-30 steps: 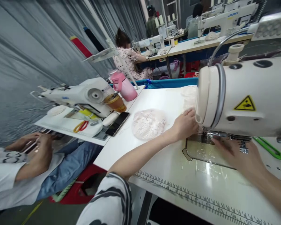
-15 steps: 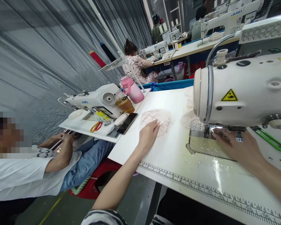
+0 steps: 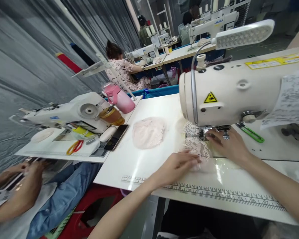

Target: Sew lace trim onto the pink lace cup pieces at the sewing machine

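Observation:
My left hand (image 3: pixel 178 166) rests palm down on the table edge side of a pale lace piece (image 3: pixel 196 146), its fingers stretched out and slightly blurred. The lace runs up to the presser foot (image 3: pixel 203 131) of the white sewing machine (image 3: pixel 221 89). Beside the foot and needle area is my right hand (image 3: pixel 228 144); its fingertips are partly hidden behind the metal parts, so their grip is unclear. Left of both hands, a rounded pale pink fabric piece (image 3: pixel 149 132) lies flat, touched by neither.
A measuring scale (image 3: pixel 209 192) runs along the front of the table. Green-handled snips (image 3: pixel 251 132) lie right of the needle. To the left are a phone (image 3: pixel 116 137), a drink cup (image 3: pixel 112 115), a pink flask (image 3: pixel 119 98) and another machine (image 3: pixel 72 108), with a seated co-worker (image 3: pixel 22 196).
My left hand has left the pale pink piece and moved right onto the lace by the presser foot. My right hand stays near the needle. The view has shifted right.

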Action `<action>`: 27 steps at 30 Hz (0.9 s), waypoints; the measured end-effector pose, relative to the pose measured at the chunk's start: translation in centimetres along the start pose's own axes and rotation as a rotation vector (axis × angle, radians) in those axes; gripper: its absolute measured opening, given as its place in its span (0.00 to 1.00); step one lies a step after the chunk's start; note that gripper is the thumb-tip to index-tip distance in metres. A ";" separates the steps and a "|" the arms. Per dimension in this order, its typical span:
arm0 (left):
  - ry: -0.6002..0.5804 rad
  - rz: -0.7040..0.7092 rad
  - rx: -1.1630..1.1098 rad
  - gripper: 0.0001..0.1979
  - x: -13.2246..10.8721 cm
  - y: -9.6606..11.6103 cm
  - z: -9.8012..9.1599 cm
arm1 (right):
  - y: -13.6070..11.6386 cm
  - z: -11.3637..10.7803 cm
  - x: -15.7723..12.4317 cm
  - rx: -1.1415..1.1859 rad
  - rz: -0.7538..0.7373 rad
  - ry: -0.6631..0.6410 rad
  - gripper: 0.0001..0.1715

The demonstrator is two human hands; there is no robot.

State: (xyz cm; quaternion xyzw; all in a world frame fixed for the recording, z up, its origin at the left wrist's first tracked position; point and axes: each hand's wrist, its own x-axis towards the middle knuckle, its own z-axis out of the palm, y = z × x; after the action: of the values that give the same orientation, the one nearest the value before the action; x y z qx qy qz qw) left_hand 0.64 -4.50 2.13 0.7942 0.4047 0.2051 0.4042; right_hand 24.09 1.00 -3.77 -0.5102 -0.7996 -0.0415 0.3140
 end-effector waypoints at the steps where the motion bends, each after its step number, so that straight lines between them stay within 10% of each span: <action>1: -0.017 0.085 0.071 0.12 0.4 0.4 0.8 | 0.0 0.0 0.0 -0.009 0.005 -0.015 0.22; 4: 0.154 0.182 0.360 0.10 2.0 0.2 1.3 | 0.0 0.0 0.1 0.024 0.022 -0.054 0.20; 9: 0.231 -0.096 0.928 0.12 5.4 -1.6 0.0 | -0.5 0.0 -0.1 0.055 -0.044 -0.091 0.17; 17: 0.097 -0.096 0.211 0.05 6.3 -1.2 0.0 | -1.8 -2.3 0.8 0.416 0.111 -0.351 0.19; 27: 0.075 -0.188 0.045 0.11 7.0 -3.5 -1.1 | -1.9 -1.5 0.6 0.305 0.217 -0.283 0.09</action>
State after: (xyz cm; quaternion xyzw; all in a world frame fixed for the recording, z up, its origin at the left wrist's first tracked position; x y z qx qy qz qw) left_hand 2.34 2.91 -0.03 0.7534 0.4970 0.1866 0.3881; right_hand 23.04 -0.04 -1.79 -0.5405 -0.7731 0.1860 0.2749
